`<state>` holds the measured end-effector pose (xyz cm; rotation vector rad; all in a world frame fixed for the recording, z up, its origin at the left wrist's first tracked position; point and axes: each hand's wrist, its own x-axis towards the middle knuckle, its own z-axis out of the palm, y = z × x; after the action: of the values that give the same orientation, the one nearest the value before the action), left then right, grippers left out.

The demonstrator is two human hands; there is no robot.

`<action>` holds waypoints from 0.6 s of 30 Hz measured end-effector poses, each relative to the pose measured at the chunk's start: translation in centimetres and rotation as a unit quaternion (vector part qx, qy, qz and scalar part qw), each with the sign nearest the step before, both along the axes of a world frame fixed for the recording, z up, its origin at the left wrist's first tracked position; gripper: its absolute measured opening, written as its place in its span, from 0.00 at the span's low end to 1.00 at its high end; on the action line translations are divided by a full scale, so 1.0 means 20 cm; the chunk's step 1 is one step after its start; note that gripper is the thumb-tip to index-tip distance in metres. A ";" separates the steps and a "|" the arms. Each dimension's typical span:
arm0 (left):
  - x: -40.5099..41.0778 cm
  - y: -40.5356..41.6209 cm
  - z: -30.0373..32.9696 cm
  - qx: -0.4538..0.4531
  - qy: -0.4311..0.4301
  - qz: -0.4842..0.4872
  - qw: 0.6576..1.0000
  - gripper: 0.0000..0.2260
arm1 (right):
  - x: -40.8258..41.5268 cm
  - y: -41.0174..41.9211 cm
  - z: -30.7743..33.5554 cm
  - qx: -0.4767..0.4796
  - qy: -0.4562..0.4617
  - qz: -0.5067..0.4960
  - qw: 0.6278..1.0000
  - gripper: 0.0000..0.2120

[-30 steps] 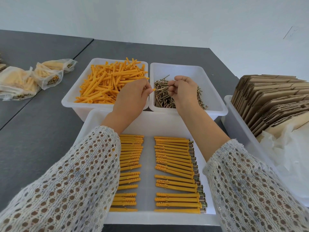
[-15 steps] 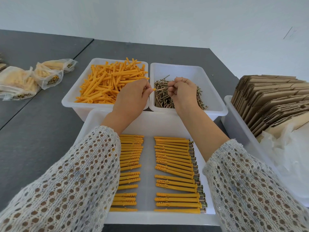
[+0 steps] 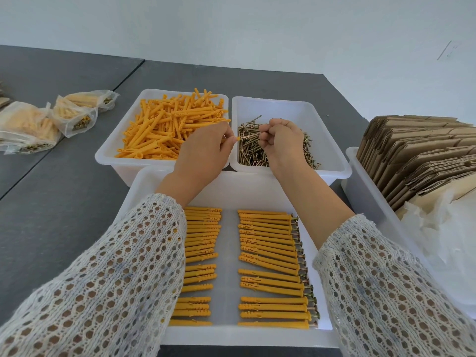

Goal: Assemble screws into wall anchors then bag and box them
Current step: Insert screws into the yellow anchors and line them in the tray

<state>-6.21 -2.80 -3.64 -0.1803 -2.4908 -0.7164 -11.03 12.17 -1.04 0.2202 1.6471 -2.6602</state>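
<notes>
My left hand grips an orange wall anchor; only its open end shows past my fingers. My right hand pinches a brass screw whose tip is at the anchor's mouth. Both hands hover over the gap between a white bin of loose orange anchors and a white bin of loose screws. In front of me a white tray holds two rows of assembled anchors with screws.
Filled plastic bags of anchors lie on the grey table at far left. A white bin at right holds flat cardboard boxes and clear plastic bags.
My hands shifted slightly while bringing the screw tip to the anchor's open end. Nothing else moved.
</notes>
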 end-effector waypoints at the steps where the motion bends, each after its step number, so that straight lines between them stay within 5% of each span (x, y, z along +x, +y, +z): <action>1: 0.00 0.00 0.00 -0.001 0.001 0.001 1.000 0.08 | 0.00 0.00 0.00 0.006 0.002 0.000 1.000 0.14; 18: -0.02 -0.01 -0.02 0.010 0.009 -0.002 1.000 0.09 | 0.01 -0.03 -0.02 0.116 0.048 0.057 0.990 0.16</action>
<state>-6.55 -2.94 -4.01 -0.1827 -2.4667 -0.7383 -10.75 11.52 -1.51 -0.0025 1.9336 -2.4302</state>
